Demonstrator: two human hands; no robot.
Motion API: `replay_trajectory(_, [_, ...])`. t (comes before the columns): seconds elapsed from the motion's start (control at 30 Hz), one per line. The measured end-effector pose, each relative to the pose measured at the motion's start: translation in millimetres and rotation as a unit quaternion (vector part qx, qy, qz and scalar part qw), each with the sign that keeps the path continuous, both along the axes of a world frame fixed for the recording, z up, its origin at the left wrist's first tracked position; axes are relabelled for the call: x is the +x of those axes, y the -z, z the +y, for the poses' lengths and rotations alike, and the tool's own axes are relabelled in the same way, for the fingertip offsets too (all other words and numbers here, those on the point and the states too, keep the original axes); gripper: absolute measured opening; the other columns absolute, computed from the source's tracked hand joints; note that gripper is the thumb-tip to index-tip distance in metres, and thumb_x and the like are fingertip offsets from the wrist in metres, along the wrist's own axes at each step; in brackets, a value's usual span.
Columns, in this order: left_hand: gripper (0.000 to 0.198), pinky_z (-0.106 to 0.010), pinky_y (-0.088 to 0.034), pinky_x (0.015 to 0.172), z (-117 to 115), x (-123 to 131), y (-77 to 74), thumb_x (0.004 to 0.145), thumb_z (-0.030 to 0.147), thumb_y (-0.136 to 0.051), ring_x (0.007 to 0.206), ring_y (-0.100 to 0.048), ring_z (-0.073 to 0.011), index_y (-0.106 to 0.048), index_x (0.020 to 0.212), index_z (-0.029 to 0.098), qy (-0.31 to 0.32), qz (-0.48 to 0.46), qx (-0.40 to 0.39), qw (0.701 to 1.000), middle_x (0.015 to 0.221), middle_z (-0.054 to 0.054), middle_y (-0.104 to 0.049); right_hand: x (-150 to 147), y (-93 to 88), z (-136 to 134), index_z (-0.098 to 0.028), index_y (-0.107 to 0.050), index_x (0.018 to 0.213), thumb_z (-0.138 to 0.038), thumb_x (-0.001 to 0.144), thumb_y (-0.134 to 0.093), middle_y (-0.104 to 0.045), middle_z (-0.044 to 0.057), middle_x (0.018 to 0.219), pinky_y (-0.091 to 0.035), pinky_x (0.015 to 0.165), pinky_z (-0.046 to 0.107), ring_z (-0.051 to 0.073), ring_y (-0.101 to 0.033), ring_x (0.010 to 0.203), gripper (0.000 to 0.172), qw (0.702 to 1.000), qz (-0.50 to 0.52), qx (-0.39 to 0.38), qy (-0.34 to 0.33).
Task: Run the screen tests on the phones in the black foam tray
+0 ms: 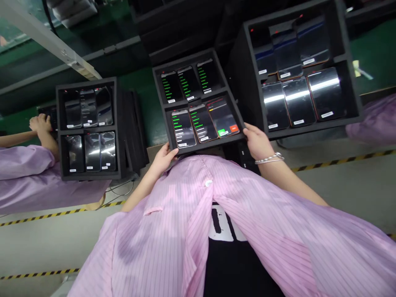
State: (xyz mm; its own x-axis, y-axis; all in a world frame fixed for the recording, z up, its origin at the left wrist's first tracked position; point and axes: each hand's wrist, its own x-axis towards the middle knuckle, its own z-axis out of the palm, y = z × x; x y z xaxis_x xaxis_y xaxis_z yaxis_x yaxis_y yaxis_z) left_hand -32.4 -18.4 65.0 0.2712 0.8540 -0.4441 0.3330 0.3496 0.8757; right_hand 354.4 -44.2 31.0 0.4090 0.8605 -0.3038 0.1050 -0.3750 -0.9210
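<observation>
Between my hands is a black foam tray (195, 102) divided into two rows. Several phones lie in it, among them a phone (183, 128) with green lines of text at the front left. The front right phone (222, 117) differs, showing one green and one orange-red block on its screen. My left hand (163, 159) grips the tray's near left corner, thumb on the rim. My right hand (257, 140) holds the near right corner, with a silver bracelet at the wrist. The fingers under the tray are hidden.
At right stands a stack of black trays (349, 74) with dark-screened phones on top. Another tray stack (119, 144) is on the left. Beyond it are a co-worker's hands (41, 123). A pale metal bar (58, 45) slants across the green bench (136, 84).
</observation>
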Motion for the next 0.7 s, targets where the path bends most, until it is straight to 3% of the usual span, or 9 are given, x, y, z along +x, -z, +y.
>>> replay_trajectory(0.1, [0.080, -0.042, -0.062, 0.071, -7, -5, 27.5, 0.093, 0.066, -0.069, 0.079, -0.077, -0.0310, -0.053, 0.156, 0.019, 0.061, 0.180, 0.035, 0.981, 0.084, -0.007, -0.078, -9, 15.4, -22, -0.019, -0.064, 0.143, -0.058, 0.088, -0.064, -0.056, 0.019, 0.157, -0.032, 0.129, 0.066, 0.038, -0.048, 0.151, 0.067, 0.989, -0.121, -0.001, -0.089])
replay_trajectory(0.2, [0.088, -0.046, -0.061, 0.079, -11, -10, 37.8, 0.096, 0.068, -0.063, 0.075, -0.076, -0.0351, -0.043, 0.164, 0.015, 0.115, 0.283, 0.047, 0.951, 0.073, -0.006, -0.073, -23, 17.0, -38, -0.018, -0.056, 0.154, -0.060, 0.097, -0.058, -0.037, 0.021, 0.171, -0.020, 0.132, 0.069, 0.040, -0.028, 0.162, 0.070, 0.916, -0.322, 0.061, -0.234])
replay_trajectory(0.23, [0.088, -0.047, -0.061, 0.084, -12, -11, 38.7, 0.097, 0.070, -0.062, 0.080, -0.077, -0.0359, -0.043, 0.164, 0.016, 0.119, 0.284, 0.054, 0.950, 0.079, -0.008, -0.076, -27, 16.4, -40, -0.021, -0.058, 0.153, -0.059, 0.099, -0.056, -0.035, 0.019, 0.172, -0.018, 0.130, 0.073, 0.042, -0.024, 0.163, 0.066, 0.885, -0.370, 0.068, -0.275])
replay_trajectory(0.3, [0.089, -0.050, -0.059, 0.097, -13, -14, 39.7, 0.094, 0.074, -0.063, 0.100, -0.077, -0.0380, -0.047, 0.161, 0.018, 0.107, 0.270, 0.085, 0.953, 0.104, -0.015, -0.079, -33, 14.8, -41, -0.027, -0.063, 0.148, -0.058, 0.101, -0.057, -0.032, 0.015, 0.174, -0.014, 0.127, 0.080, 0.046, -0.020, 0.163, 0.056, 0.851, -0.411, 0.049, -0.324])
replay_trajectory(0.37, [0.091, -0.056, -0.051, 0.114, -13, -15, 42.2, 0.092, 0.077, -0.064, 0.130, -0.067, -0.0413, -0.047, 0.160, 0.019, 0.079, 0.249, 0.120, 0.958, 0.138, -0.022, -0.069, -35, 13.0, -37, -0.028, -0.063, 0.147, -0.057, 0.101, -0.057, -0.029, 0.014, 0.176, -0.014, 0.125, 0.082, 0.048, -0.019, 0.162, 0.054, 0.841, -0.421, 0.033, -0.338])
replay_trajectory(0.43, [0.095, -0.060, -0.039, 0.127, -12, -12, 47.3, 0.093, 0.078, -0.063, 0.153, -0.048, -0.0420, -0.041, 0.163, 0.018, 0.044, 0.225, 0.138, 0.964, 0.162, -0.024, -0.051, -33, 11.0, -31, -0.027, -0.058, 0.151, -0.058, 0.102, -0.055, -0.029, 0.016, 0.175, -0.015, 0.125, 0.081, 0.047, -0.020, 0.162, 0.058, 0.845, -0.424, 0.044, -0.324])
replay_trajectory(0.53, [0.096, -0.059, -0.025, 0.135, -7, 0, 59.7, 0.096, 0.078, -0.059, 0.165, -0.030, -0.0382, -0.032, 0.167, 0.020, -0.008, 0.175, 0.140, 0.975, 0.173, -0.023, -0.035, -26, 11.3, -17, -0.024, -0.046, 0.160, -0.062, 0.102, -0.053, -0.032, 0.018, 0.173, -0.013, 0.129, 0.076, 0.044, -0.020, 0.163, 0.070, 0.849, -0.432, 0.076, -0.294])
replay_trajectory(0.7, [0.100, -0.058, -0.020, 0.137, 0, 21, 82.7, 0.094, 0.078, -0.061, 0.166, -0.026, -0.0374, -0.022, 0.168, 0.022, -0.058, 0.123, 0.166, 0.977, 0.176, -0.022, -0.028, -24, 28.0, 4, -0.015, -0.043, 0.161, -0.063, 0.100, -0.049, -0.036, 0.023, 0.169, -0.022, 0.128, 0.071, 0.044, -0.026, 0.161, 0.078, 0.845, -0.440, 0.071, -0.293])
